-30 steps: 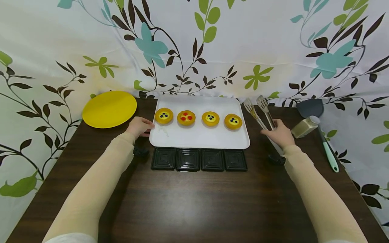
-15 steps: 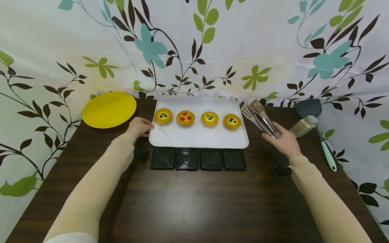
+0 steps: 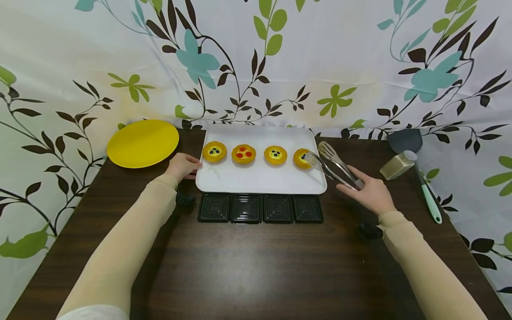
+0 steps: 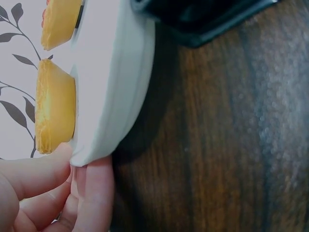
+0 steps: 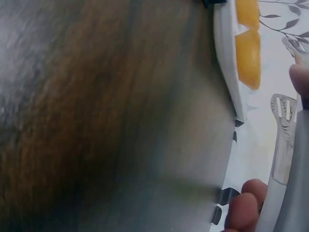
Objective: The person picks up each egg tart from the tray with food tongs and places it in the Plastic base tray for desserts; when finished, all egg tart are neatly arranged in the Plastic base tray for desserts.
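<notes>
My left hand (image 3: 183, 166) pinches the left edge of a white tray (image 3: 256, 181). The left wrist view shows its thumb near the rim's top and fingers under the tray, close to a tart (image 4: 58, 108). A row of small egg tarts lies on the tray: one with red topping (image 3: 243, 154), the others with dark blue dots. With my right hand (image 3: 372, 192) I hold metal tongs (image 3: 345, 169), their arms spread. One slotted tip overlaps the rightmost tart (image 3: 300, 159) in the head view; the other is beyond the tray's right edge. Contact with that tart cannot be told.
Several black square trays (image 3: 246, 208) line the white tray's front edge. A yellow plate (image 3: 143, 144) lies at the back left. To the right are a seasoning jar (image 3: 398, 165) and a spatula (image 3: 431, 203) with a mint handle. A patterned curtain (image 3: 256, 98) closes off the back.
The tongs have come up off the right side of the table and swung left, with one tip now over the rightmost tart. My left hand stays at the tray's edge.
</notes>
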The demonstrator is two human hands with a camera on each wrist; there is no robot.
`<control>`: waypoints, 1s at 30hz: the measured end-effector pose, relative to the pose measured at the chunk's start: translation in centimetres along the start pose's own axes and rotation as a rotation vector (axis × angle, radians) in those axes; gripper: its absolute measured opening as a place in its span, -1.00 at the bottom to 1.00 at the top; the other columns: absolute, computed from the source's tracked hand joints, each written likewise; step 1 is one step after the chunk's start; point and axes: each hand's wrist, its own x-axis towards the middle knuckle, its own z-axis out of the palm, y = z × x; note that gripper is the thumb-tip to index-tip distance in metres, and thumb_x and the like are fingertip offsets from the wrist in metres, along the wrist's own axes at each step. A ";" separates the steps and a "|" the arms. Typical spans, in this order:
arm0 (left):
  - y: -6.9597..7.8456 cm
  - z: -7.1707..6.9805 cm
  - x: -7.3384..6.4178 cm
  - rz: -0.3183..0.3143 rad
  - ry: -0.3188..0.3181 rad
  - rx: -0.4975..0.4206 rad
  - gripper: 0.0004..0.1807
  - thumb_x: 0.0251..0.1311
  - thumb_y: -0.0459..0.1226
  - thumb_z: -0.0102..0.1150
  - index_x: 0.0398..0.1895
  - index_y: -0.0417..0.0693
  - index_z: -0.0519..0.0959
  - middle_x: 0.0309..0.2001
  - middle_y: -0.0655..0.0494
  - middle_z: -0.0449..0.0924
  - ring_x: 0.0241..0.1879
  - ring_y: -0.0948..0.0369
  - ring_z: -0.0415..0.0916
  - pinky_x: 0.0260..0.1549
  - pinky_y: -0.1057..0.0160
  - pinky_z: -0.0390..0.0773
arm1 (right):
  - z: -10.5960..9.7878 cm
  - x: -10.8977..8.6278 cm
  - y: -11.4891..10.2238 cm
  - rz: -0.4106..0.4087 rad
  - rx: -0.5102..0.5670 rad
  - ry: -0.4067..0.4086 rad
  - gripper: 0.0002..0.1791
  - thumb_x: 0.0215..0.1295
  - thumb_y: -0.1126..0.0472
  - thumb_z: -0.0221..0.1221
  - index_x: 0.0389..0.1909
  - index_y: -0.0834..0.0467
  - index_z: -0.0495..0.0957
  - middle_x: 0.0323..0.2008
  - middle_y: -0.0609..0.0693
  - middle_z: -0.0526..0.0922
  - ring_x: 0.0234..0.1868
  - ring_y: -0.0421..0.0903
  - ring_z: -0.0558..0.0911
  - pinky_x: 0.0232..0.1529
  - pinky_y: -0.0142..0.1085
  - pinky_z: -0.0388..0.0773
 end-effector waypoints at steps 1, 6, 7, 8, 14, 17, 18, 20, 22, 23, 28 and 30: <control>0.0 0.0 0.0 0.001 0.001 0.001 -0.59 0.34 -0.33 0.05 0.19 -0.38 0.41 0.15 -0.29 0.38 0.08 -0.08 0.45 -0.07 0.12 0.61 | 0.1 0.1 0.1 -0.008 -0.013 0.000 -0.03 0.04 -0.41 0.18 0.40 0.04 0.23 -0.14 0.37 0.59 -0.34 0.12 0.52 -0.39 -0.06 0.48; -0.1 0.2 0.0 0.000 0.004 -0.007 -0.60 0.34 -0.34 0.05 0.18 -0.37 0.41 0.14 -0.28 0.39 0.09 -0.07 0.45 -0.06 0.12 0.61 | 0.6 0.4 0.2 -0.041 -0.075 -0.017 -0.02 0.02 -0.43 0.18 0.39 0.05 0.25 -0.20 0.37 0.59 -0.43 0.09 0.50 -0.52 -0.17 0.42; 0.0 0.2 -0.1 -0.002 0.004 -0.010 -0.60 0.33 -0.34 0.05 0.18 -0.37 0.42 0.14 -0.28 0.39 0.08 -0.07 0.45 -0.06 0.12 0.61 | 0.7 0.4 0.2 -0.044 -0.085 -0.021 -0.01 0.02 -0.44 0.17 0.39 0.05 0.26 -0.20 0.37 0.59 -0.45 0.09 0.49 -0.55 -0.20 0.40; 0.0 0.2 -0.1 -0.003 0.004 -0.011 -0.60 0.33 -0.33 0.06 0.18 -0.37 0.42 0.14 -0.27 0.39 0.08 -0.07 0.46 -0.07 0.12 0.61 | 0.8 0.5 0.2 -0.045 -0.091 -0.024 -0.01 0.01 -0.44 0.17 0.38 0.05 0.26 -0.21 0.37 0.59 -0.46 0.08 0.49 -0.57 -0.22 0.38; -0.1 0.1 -0.1 -0.008 0.000 -0.019 -0.61 0.33 -0.34 0.05 0.18 -0.36 0.42 0.14 -0.27 0.39 0.09 -0.07 0.45 -0.07 0.11 0.62 | 0.9 0.8 0.1 -0.052 -0.109 -0.030 -0.01 0.00 -0.44 0.18 0.39 0.05 0.25 -0.24 0.33 0.60 -0.49 0.06 0.48 -0.62 -0.28 0.33; 0.0 0.1 -0.1 -0.012 0.001 -0.021 -0.60 0.34 -0.34 0.05 0.18 -0.36 0.42 0.15 -0.27 0.39 0.10 -0.07 0.45 -0.06 0.12 0.61 | 0.9 1.1 0.0 -0.057 -0.113 -0.030 0.00 0.01 -0.44 0.17 0.39 0.05 0.24 -0.21 0.36 0.60 -0.48 0.08 0.49 -0.63 -0.25 0.36; 0.0 0.1 -0.1 -0.014 0.001 -0.022 -0.60 0.34 -0.34 0.05 0.19 -0.36 0.42 0.16 -0.27 0.39 0.10 -0.06 0.45 -0.06 0.12 0.61 | 0.9 1.2 0.0 -0.058 -0.116 -0.032 0.00 0.01 -0.44 0.17 0.39 0.05 0.24 -0.18 0.37 0.59 -0.47 0.09 0.50 -0.62 -0.24 0.37; 0.1 0.1 -0.2 -0.018 0.001 -0.022 -0.59 0.34 -0.33 0.06 0.19 -0.35 0.41 0.16 -0.26 0.39 0.10 -0.06 0.45 -0.06 0.13 0.61 | 0.9 1.4 -0.2 -0.061 -0.119 -0.031 0.00 0.02 -0.44 0.17 0.39 0.06 0.24 -0.15 0.39 0.59 -0.46 0.10 0.51 -0.61 -0.22 0.38; 0.2 0.0 -0.3 -0.021 -0.003 -0.026 -0.59 0.34 -0.32 0.06 0.20 -0.35 0.41 0.17 -0.26 0.38 0.10 -0.06 0.45 -0.05 0.13 0.61 | 1.0 1.6 -0.3 -0.066 -0.122 -0.033 0.00 0.02 -0.44 0.16 0.39 0.06 0.24 -0.15 0.40 0.59 -0.45 0.10 0.52 -0.61 -0.21 0.39; 0.3 0.0 -0.4 -0.023 -0.004 -0.027 -0.58 0.33 -0.32 0.06 0.20 -0.35 0.41 0.17 -0.26 0.38 0.10 -0.06 0.45 -0.05 0.13 0.60 | 1.0 1.7 -0.4 -0.069 -0.124 -0.032 0.00 0.02 -0.44 0.17 0.39 0.06 0.24 -0.16 0.39 0.59 -0.46 0.09 0.52 -0.62 -0.22 0.38; 0.2 0.0 -0.4 -0.019 -0.004 -0.025 -0.58 0.34 -0.33 0.06 0.20 -0.36 0.40 0.16 -0.28 0.38 0.10 -0.06 0.44 -0.05 0.12 0.60 | 1.0 2.0 -0.6 -0.083 -0.130 -0.033 0.00 0.01 -0.44 0.17 0.39 0.06 0.24 -0.21 0.38 0.61 -0.49 0.08 0.51 -0.66 -0.24 0.35; 0.2 -0.1 -0.4 -0.014 -0.002 -0.023 -0.58 0.33 -0.33 0.06 0.20 -0.36 0.40 0.16 -0.28 0.38 0.10 -0.07 0.44 -0.05 0.12 0.60 | 1.0 2.1 -0.7 -0.085 -0.132 -0.038 0.00 0.01 -0.44 0.17 0.39 0.05 0.23 -0.20 0.38 0.60 -0.48 0.08 0.51 -0.66 -0.24 0.35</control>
